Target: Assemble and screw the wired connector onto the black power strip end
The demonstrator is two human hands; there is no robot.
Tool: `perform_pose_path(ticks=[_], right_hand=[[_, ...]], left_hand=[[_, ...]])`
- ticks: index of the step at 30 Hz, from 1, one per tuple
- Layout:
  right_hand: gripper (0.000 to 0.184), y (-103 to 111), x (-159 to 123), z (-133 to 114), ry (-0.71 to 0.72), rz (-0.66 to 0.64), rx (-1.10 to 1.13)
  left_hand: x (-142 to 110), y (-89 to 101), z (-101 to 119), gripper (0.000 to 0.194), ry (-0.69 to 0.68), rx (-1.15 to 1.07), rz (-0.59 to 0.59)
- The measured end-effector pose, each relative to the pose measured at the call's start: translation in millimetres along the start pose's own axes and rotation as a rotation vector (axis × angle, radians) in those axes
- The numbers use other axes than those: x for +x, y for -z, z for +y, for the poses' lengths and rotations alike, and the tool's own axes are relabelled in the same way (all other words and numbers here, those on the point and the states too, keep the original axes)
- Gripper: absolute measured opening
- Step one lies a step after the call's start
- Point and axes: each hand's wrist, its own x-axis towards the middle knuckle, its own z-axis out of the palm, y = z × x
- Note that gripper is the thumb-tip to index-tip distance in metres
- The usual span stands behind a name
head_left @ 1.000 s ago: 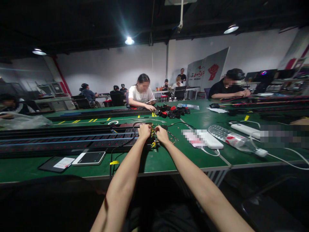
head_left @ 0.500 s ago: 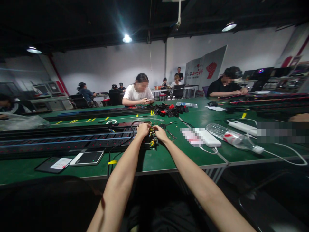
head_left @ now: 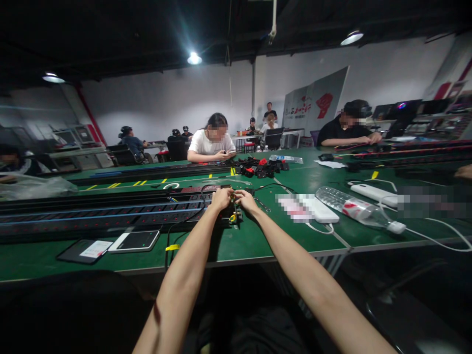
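My left hand and my right hand meet at the right end of a long black power strip lying on the green table. Both hands have their fingers curled in a pinch around small yellow and black wired parts at that end. What exactly the fingers hold is too small to make out. A black cable loops from the strip toward the table's near edge.
A phone and a dark tablet lie at the near left. A white power bank and a lying plastic bottle sit to the right. Black and red parts are piled farther back. Other people sit at the far tables.
My hands have drawn slightly closer together over the strip's end; the view has shifted a little. Nothing else has moved.
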Motion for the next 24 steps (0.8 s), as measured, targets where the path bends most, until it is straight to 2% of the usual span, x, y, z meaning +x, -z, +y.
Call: perform_pose_path(ticks=[5, 9, 16, 20, 24], right_hand=[[0.048, 6, -2, 0, -0.018, -0.040, 0.085], [0.041, 9, -2, 3, 0.032, -0.091, 0.004], [0.032, 11, -5, 1, 0.073, -0.170, -0.058], [0.027, 13, -8, 2, 0.106, -0.159, -0.090], [0.023, 12, -8, 4, 0.070, -0.144, -0.081]], left_hand=[[6, 0.4, -3, 0.037, -0.046, -0.040, -0.033], [12, 1.8, -7, 0.027, -0.087, -0.080, -0.073], [21, 6.7, -13, 0.023, -0.214, -0.052, -0.096], [24, 11.5, -16, 0.022, -0.239, -0.025, -0.103], [23, 16.6, -18, 0.022, -0.272, -0.035, -0.110]])
